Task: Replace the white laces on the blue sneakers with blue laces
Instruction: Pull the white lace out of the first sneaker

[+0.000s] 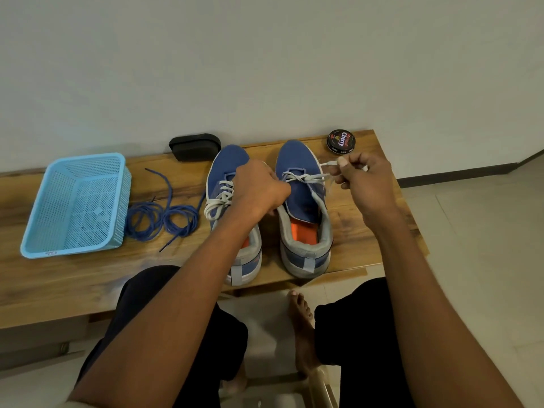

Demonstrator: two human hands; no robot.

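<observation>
Both hands work the right sneaker [303,201]: right hand [365,184] pinches its limp white lace [306,178] near the stiff tip, left hand [259,187] curls at the eyelets, its hold hidden.

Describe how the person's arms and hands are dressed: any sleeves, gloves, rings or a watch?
Both forearms are bare up to the bottom edge of the picture, with no sleeves in view. The left hand and right hand wear no gloves. No watch, ring or band shows on either wrist or on any visible finger.

Two sneakers [303,207], one basket [78,206], one tin [341,141]
</observation>
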